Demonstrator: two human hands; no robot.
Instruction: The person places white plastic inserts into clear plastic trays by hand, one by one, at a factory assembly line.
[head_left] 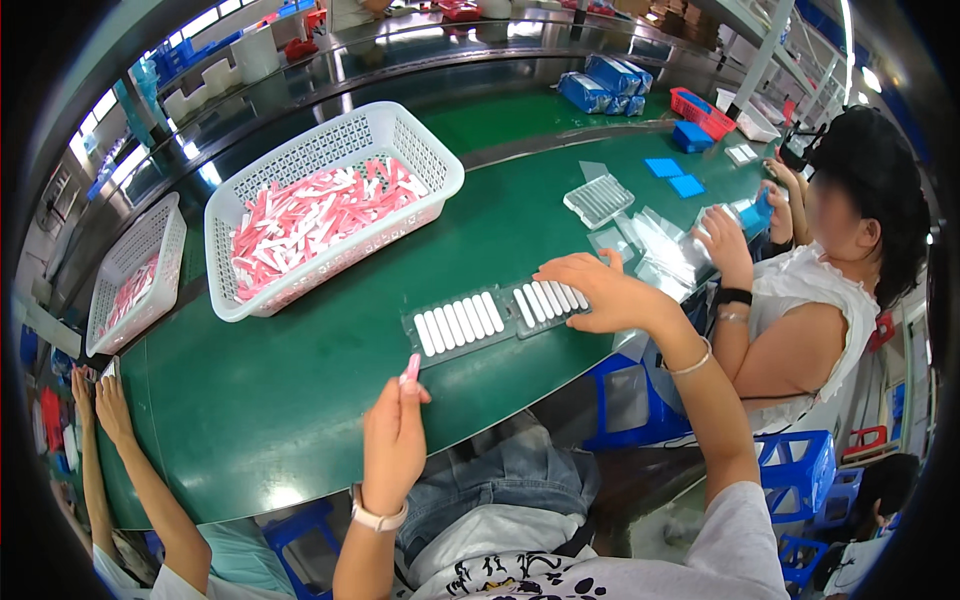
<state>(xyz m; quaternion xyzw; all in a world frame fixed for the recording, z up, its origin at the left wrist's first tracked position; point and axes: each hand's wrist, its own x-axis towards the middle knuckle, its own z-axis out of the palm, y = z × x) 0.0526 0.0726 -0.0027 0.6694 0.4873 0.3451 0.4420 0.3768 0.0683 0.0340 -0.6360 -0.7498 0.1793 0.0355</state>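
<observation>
My left hand [395, 435] pinches a small pink-and-white stick [411, 368] upright between thumb and fingers, just off the near left corner of a clear plastic tray. Several white rounded sticks lie side by side in this left tray [463, 348]. A second clear tray [526, 331] adjoins it on the right, also carrying a row of white sticks. Over that tray's right part spreads my right hand [615, 297], fingers apart and touching it, thumb near its front edge. The hand covers the tray's right end.
A white basket [345, 262] of pink-and-white sticks stands back left; another basket [165, 268] is beyond it. Clear trays [600, 200] and plastic sheets [660, 250] lie right, near a co-worker [800, 300] handling a blue item. Another person's hands [112, 405] are at far left.
</observation>
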